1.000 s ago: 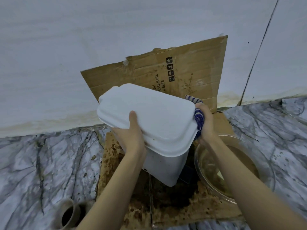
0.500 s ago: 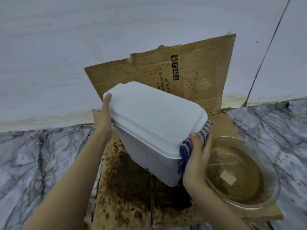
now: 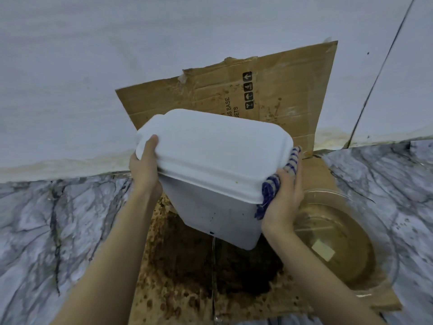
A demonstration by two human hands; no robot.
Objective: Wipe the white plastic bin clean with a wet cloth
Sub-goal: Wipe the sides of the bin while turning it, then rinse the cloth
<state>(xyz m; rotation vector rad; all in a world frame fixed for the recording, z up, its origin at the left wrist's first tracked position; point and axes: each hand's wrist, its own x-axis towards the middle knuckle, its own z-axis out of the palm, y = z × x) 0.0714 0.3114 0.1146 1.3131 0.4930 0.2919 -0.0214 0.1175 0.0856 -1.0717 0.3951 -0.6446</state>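
Observation:
The white plastic bin (image 3: 218,165) with its lid on is held tilted in the air above wet, stained cardboard. My left hand (image 3: 145,167) grips the lid's left end, thumb on top. My right hand (image 3: 284,195) presses a blue-and-white striped cloth (image 3: 277,181) against the bin's right end, under the lid rim. Small dark specks mark the bin's front wall. A thin stream of water drips from its lower edge.
A clear glass bowl (image 3: 384,242) of brownish water stands at the right on the cardboard sheet (image 3: 187,289). More cardboard (image 3: 281,95) leans upright against the white wall behind. Marbled grey floor (image 3: 46,231) lies on both sides.
The bin has stayed tilted while my left hand slid from the far corner down onto the lid's left end. My right hand with the cloth moved up along the right end.

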